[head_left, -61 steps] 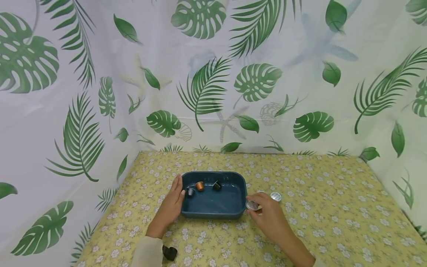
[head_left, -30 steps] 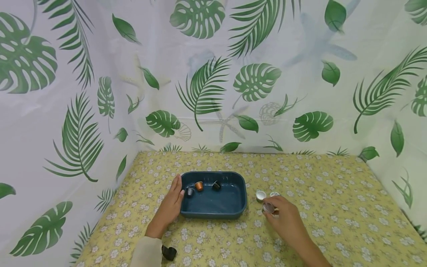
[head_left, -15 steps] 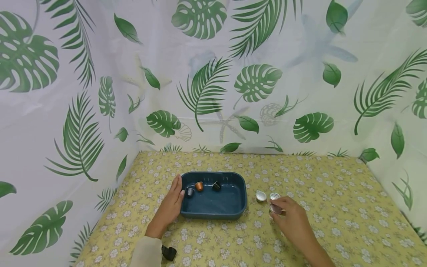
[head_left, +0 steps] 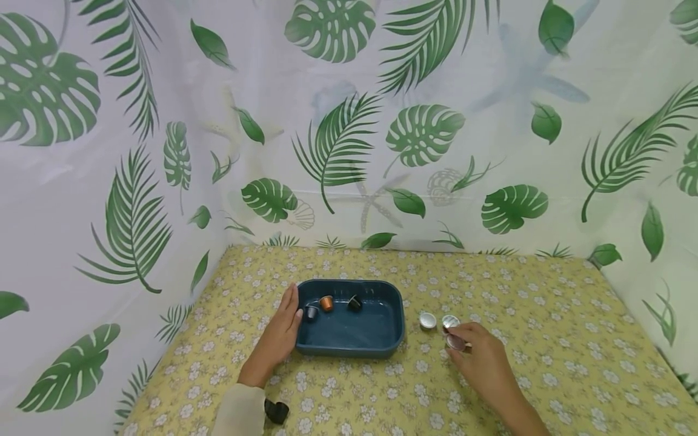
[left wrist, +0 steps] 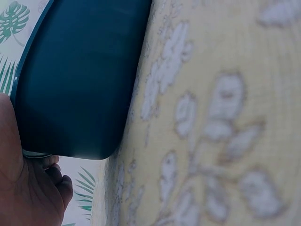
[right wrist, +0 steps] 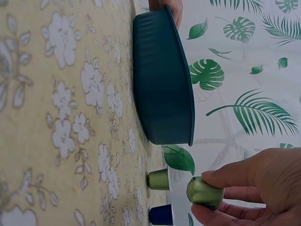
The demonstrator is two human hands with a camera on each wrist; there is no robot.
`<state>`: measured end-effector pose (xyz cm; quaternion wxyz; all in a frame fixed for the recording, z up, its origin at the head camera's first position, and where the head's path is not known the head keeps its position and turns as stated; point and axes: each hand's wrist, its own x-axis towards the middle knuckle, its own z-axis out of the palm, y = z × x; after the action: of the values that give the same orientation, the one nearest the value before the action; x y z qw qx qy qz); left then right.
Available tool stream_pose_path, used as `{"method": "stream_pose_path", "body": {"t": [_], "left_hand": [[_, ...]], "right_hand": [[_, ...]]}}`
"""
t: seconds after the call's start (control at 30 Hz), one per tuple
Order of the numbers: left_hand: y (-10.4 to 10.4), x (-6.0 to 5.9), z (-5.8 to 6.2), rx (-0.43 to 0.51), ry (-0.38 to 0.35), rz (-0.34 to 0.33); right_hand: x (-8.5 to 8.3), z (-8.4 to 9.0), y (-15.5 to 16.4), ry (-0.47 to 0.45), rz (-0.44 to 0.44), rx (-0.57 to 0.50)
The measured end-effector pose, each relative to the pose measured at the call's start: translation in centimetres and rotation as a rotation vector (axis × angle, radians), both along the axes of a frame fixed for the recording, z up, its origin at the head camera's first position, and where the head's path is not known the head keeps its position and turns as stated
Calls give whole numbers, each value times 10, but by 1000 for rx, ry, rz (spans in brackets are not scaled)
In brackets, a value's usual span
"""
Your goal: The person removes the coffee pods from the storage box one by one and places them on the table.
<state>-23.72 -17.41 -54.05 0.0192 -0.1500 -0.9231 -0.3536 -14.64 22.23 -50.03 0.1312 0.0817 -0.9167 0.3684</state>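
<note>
In the head view my right hand (head_left: 482,357) pinches a coffee capsule (head_left: 455,343) between thumb and fingers. The right wrist view shows this capsule (right wrist: 205,193) as green, held above the table. Beside it stand a second green capsule (right wrist: 159,180) and a blue capsule (right wrist: 161,214), foil lids up in the head view. My left hand (head_left: 278,333) rests against the left end of a dark blue baking dish (head_left: 349,352), fingers along its side. Inside the dish lie a grey capsule (head_left: 311,312), an orange capsule (head_left: 326,303) and a black capsule (head_left: 355,302).
A yellow flowered cloth (head_left: 349,393) covers the table. White leaf-printed curtains (head_left: 338,230) stand around the back and sides. A black strap piece (head_left: 278,413) shows beside the left sleeve (head_left: 242,412).
My right hand has moved right, away from the dish's right end, still holding the green capsule. Both standing capsules have come into fuller view. My left hand has stayed at the dish.
</note>
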Motion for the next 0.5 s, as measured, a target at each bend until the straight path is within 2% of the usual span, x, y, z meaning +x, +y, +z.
{"method": "stream_pose_path", "body": {"t": [0.5], "left_hand": [[-2, 0, 1, 17, 2, -17]], "right_hand": [[-3, -4, 11, 8, -9, 19]]}}
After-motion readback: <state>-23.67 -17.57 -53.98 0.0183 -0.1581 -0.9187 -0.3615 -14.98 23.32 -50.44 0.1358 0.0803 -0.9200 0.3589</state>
